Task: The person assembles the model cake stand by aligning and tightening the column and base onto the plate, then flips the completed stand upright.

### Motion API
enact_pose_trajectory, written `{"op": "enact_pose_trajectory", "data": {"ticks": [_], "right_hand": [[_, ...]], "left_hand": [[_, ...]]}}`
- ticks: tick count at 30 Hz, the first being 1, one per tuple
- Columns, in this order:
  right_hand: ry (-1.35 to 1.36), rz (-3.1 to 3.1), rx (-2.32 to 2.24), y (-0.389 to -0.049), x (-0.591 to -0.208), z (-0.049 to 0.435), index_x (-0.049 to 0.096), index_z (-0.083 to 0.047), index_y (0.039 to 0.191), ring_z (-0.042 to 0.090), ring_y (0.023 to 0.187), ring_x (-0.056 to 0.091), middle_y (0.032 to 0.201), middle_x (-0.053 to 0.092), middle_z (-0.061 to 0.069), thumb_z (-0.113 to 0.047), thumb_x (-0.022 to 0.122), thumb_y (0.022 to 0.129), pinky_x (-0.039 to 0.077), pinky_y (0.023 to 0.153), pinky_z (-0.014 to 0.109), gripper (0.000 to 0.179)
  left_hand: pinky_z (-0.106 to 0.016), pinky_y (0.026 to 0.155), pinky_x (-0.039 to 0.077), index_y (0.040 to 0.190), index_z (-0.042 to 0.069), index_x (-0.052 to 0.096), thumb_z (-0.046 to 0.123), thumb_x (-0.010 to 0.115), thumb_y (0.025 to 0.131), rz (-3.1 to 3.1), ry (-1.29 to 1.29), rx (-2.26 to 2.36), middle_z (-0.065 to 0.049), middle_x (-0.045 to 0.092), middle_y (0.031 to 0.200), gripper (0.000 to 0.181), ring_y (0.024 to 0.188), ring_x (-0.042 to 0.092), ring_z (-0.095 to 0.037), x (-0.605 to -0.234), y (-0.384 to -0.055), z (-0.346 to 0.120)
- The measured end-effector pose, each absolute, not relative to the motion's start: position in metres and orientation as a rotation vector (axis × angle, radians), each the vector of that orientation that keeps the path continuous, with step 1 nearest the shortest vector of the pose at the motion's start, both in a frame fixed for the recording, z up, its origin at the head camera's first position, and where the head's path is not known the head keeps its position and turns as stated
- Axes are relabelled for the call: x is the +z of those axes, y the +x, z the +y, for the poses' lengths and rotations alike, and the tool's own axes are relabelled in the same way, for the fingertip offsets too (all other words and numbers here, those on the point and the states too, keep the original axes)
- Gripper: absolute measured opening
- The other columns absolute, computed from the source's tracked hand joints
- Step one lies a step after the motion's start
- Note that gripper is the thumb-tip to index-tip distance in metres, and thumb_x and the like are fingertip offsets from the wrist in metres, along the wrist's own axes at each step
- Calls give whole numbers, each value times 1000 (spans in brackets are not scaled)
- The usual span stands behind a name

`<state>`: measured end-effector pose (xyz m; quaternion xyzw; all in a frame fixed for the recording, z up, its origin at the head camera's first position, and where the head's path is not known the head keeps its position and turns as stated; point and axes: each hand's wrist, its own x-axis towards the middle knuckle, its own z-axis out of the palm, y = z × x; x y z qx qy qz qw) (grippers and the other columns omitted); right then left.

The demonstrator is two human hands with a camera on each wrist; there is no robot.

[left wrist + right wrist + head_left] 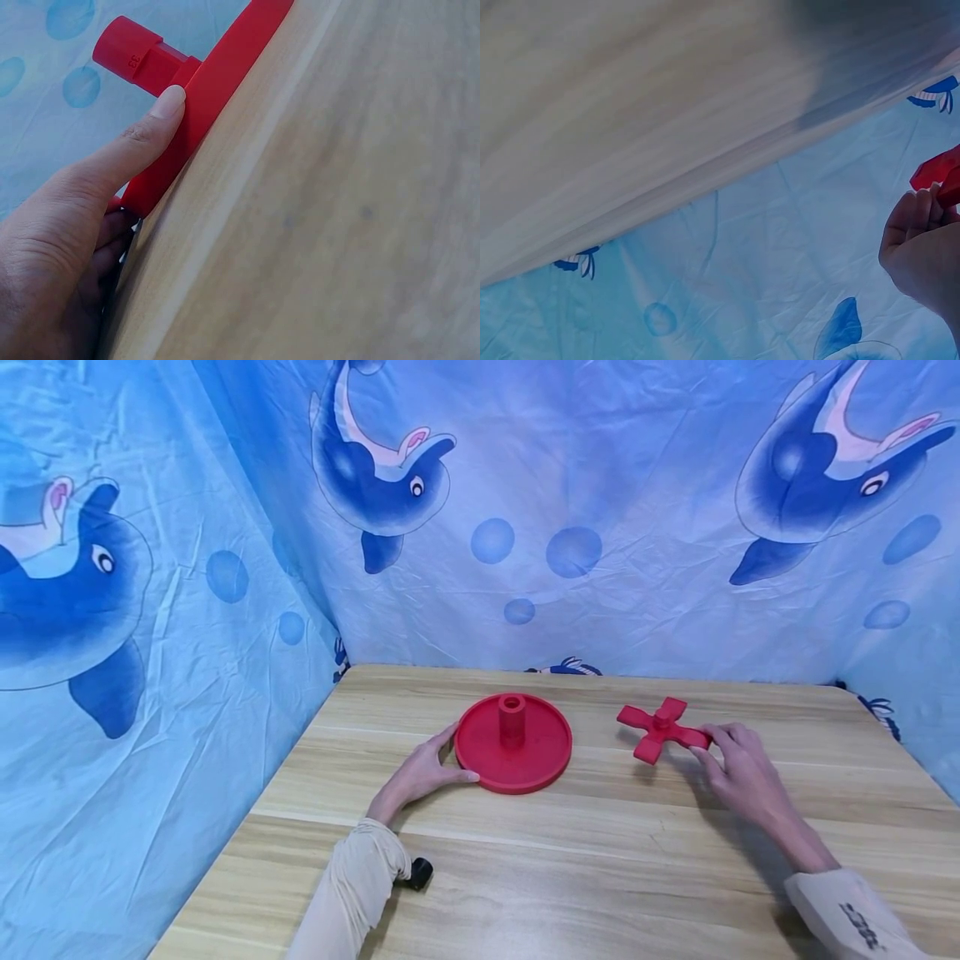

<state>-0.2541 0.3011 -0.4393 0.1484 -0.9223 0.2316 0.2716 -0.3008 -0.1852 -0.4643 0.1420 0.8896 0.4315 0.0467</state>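
A red round base (480, 747) with a raised rim lies flat on the table, and a hollow post (512, 727) stands up from its middle. My left hand (423, 768) grips the base at its left edge. In the left wrist view the thumb (169, 103) lies on the rim, while the other fingers are partly hidden behind it. To the right, my right hand (742, 772) pinches one arm of a red four-armed cross piece (662, 722) with a small raised hub, held just above the table. Only part of the cross piece (934, 169) shows in the right wrist view.
The wooden table (570, 877) carries both red parts. A blue curtain (600, 618) with dolphin prints hangs behind the table and along its sides. Beside the left sleeve (356, 877) a small black device (420, 874) shows at the wrist.
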Motion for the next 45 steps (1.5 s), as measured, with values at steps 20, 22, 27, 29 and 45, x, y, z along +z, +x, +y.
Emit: {"op": "enact_pose_trajectory", "data": {"ticks": [20,22,27,29,45], "right_hand": [[451,-2397,723,-262,-435,266,66,12,119,44,102,49,108,58,27,1,80,87,45,80,58,37],[455,-2393,736,-263,-435,262,66,12,120,44,103,49,109,58,27,0,80,88,45,81,59,37],[448,-2401,772,-263,-433,253,65,12,121,44,106,49,111,58,27,-2,78,90,46,83,60,36],[446,-2401,787,-264,-432,250,65,12,121,44,106,49,111,58,27,-2,78,90,46,83,60,37],[486,-2363,822,-272,-427,225,66,10,120,42,107,50,113,59,26,-1,78,91,47,85,59,34]], "left_hand": [[-52,114,40,165,22,32,50,90,77,2737,453,1316,-4,38,164,109,150,32,-28,-469,-301,-186],[-52,114,40,165,22,32,50,90,77,2734,452,1318,-4,38,164,109,150,32,-28,-469,-300,-186],[-52,115,39,164,22,32,51,91,77,2739,450,1310,-4,38,164,109,150,31,-28,-469,-300,-185],[-52,115,39,165,22,32,51,91,76,2744,448,1304,-4,38,164,110,150,32,-28,-469,-300,-185],[-51,116,37,165,23,30,50,90,77,2741,457,1295,-3,37,164,110,150,32,-27,-467,-301,-186]]}}
